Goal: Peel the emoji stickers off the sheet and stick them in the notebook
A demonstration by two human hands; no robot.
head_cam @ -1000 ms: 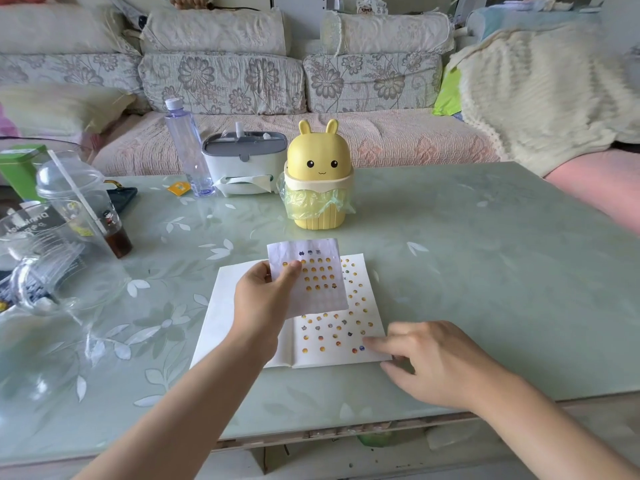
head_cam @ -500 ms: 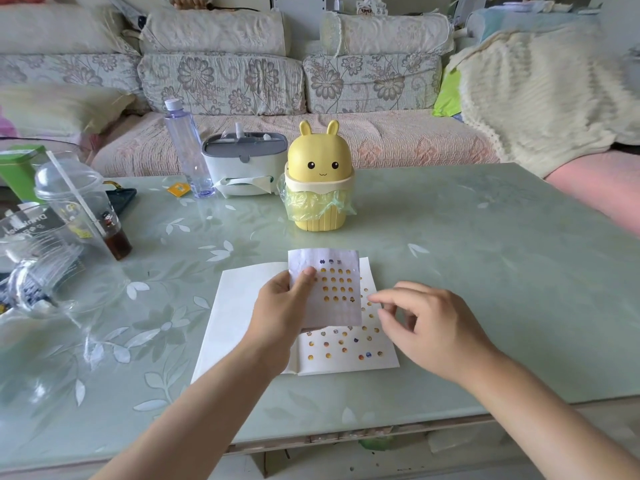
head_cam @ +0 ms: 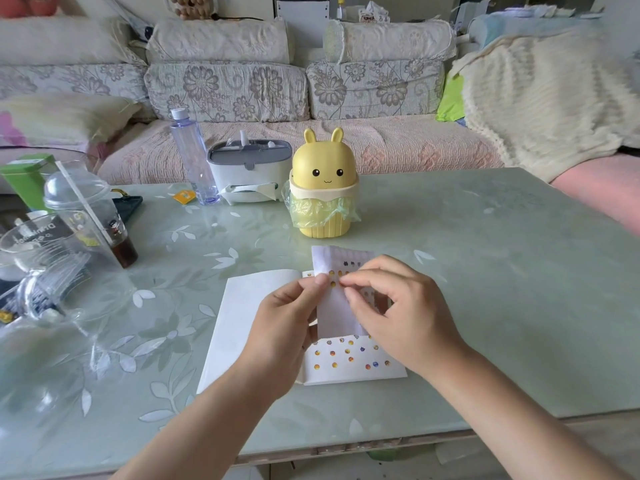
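An open white notebook (head_cam: 239,317) lies on the green glass table (head_cam: 485,289); its right page carries rows of small emoji stickers (head_cam: 349,355). My left hand (head_cam: 284,323) holds the pale sticker sheet (head_cam: 334,306) upright above the notebook, pinching its left edge with the thumb. My right hand (head_cam: 398,317) is at the sheet's upper part, with thumb and forefinger pinched together at a yellow sticker near the left thumb. The hand covers most of the sheet's right side.
A yellow bunny-shaped bin (head_cam: 323,188) with a green liner stands just behind the notebook. A water bottle (head_cam: 194,157) and grey-white box (head_cam: 247,174) stand further back. Plastic cups (head_cam: 86,216) and clear packaging (head_cam: 41,282) crowd the left side. A sofa lies beyond the table.
My right hand has lifted from the notebook's right page up to the sheet and now pinches at a sticker. My left hand has shifted the sheet slightly right.
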